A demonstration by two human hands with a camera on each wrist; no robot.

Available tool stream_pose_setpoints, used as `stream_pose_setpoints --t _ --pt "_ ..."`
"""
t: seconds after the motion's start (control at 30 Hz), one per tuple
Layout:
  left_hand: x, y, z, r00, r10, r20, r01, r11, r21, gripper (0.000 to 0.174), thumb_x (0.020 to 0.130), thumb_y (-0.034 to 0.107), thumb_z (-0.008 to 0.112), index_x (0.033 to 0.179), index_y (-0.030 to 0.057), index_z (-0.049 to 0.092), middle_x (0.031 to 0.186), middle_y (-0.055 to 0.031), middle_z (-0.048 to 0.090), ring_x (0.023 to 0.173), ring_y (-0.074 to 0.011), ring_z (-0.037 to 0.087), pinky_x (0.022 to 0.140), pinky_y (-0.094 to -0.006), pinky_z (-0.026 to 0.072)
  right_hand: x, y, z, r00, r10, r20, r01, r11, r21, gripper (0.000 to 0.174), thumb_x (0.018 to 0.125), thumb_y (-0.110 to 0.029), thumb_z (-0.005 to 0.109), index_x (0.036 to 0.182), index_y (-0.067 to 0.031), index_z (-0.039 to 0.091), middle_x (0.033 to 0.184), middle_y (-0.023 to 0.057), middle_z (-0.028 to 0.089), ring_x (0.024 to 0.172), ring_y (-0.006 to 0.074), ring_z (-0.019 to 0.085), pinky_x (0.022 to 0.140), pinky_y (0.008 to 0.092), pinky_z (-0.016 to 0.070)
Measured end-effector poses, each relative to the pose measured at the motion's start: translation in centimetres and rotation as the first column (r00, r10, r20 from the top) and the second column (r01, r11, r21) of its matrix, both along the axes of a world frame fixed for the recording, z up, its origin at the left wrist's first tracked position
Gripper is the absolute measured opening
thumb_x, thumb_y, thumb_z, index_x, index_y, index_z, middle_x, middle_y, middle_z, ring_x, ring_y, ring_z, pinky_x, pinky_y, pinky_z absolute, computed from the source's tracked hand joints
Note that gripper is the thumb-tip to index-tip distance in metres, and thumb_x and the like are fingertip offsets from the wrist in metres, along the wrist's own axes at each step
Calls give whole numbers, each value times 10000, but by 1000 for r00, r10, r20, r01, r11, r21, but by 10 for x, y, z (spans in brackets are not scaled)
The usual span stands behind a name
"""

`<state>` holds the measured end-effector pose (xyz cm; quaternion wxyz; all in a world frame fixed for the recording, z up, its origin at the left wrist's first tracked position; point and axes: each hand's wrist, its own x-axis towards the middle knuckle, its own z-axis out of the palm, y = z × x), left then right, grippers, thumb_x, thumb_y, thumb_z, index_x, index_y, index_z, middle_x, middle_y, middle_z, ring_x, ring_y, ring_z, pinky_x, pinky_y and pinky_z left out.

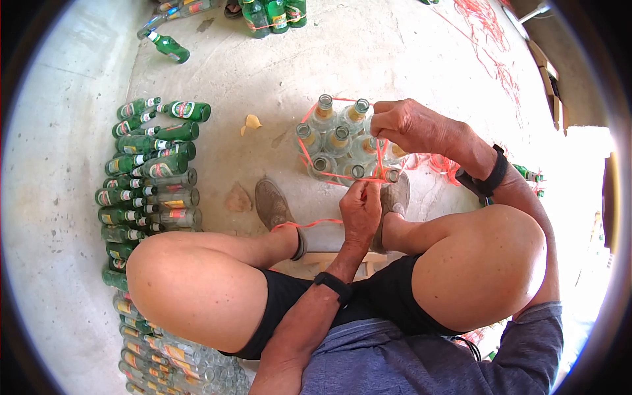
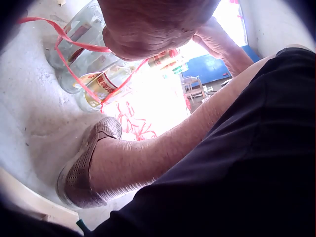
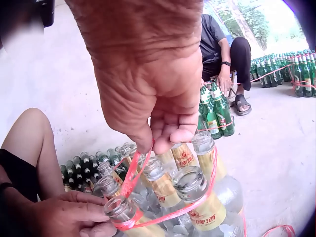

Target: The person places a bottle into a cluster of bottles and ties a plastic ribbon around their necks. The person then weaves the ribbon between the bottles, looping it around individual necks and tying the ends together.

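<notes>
Two hands tying red string round a cluster of clear bottles.
The clear bottles (image 1: 340, 135) stand upright and close together on the pale floor (image 1: 227, 82), just beyond the seated person's shoes (image 1: 272, 205). At their upper right, the right hand (image 1: 409, 125) pinches strands of red string (image 3: 131, 180) between thumb and fingertips, drawn up from a bottle neck. At their near edge, the left hand (image 1: 362, 212) pinches the same string close beside that neck, a loose end trailing off leftward. The string also runs around the outer necks. Well left of the cluster, green bottles (image 1: 174, 168) lie stacked on their sides; beyond it, tied green bottles (image 1: 278, 18) stand upright, and a tangle of red string (image 1: 486, 29) lies farther right.
</notes>
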<state>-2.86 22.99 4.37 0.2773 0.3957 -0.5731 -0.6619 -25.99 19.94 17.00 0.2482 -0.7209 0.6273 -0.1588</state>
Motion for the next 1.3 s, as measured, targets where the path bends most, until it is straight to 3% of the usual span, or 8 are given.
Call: stream_pose_setpoints --t 0.33,0.43,0.53,0.8,1.03,1.13,1.3 --pt "-1 -1 3 1000 6 4 -7 999 52 202 1054 117 637 946 -37 710 691 -82 587 669 -117 520 620 -330 465 -7 -3 -17 996 -11 92 8 999 35 61 957 -30 684 954 9 731 893 165 694 841 354 712 763 445 567" --pt "-4 1 3 999 31 -40 -30 999 18 246 1090 143 637 923 -30 688 707 58 485 697 -35 422 585 -270 378 -9 -7 -18 994 -5 111 -1 999 53 77 954 -21 670 948 20 734 877 177 698 839 365 709 767 452 564" --pt "-4 2 2 998 35 -43 -35 999 0 240 1090 139 632 936 -32 698 706 60 483 698 -35 419 586 -270 376 -8 -12 -17 995 -21 94 11 994 112 95 953 -26 661 948 24 741 869 193 706 837 374 708 770 459 562" --pt "-6 3 -1 999 24 -25 -24 999 29 242 1085 131 631 928 -40 698 699 56 488 689 -40 416 581 -276 375 -6 -22 -11 995 -62 79 42 971 235 119 947 -47 666 933 33 753 855 208 736 782 376 713 736 464 563" --pt "-7 4 -5 999 30 -18 -29 999 24 240 1080 121 630 922 -45 701 693 49 493 685 -41 419 576 -280 372 3 -34 2 999 6 -46 5 970 244 111 913 -35 669 873 39 740 805 238 710 751 410 691 696 478 544" --pt "-8 3 -5 1000 18 18 -18 999 41 206 1046 129 632 971 -28 743 690 -118 630 645 -144 544 621 -351 480 8 -38 3 988 44 -146 -5 967 254 101 893 -29 679 841 39 733 785 248 694 745 421 684 680 482 542" --pt "-7 3 -7 999 -4 46 1 999 48 203 1035 131 637 984 -28 754 718 -129 675 651 -159 581 639 -360 499 11 -42 -4 982 67 -176 -24 971 239 74 863 -6 699 806 33 724 772 248 686 743 417 689 666 489 542"
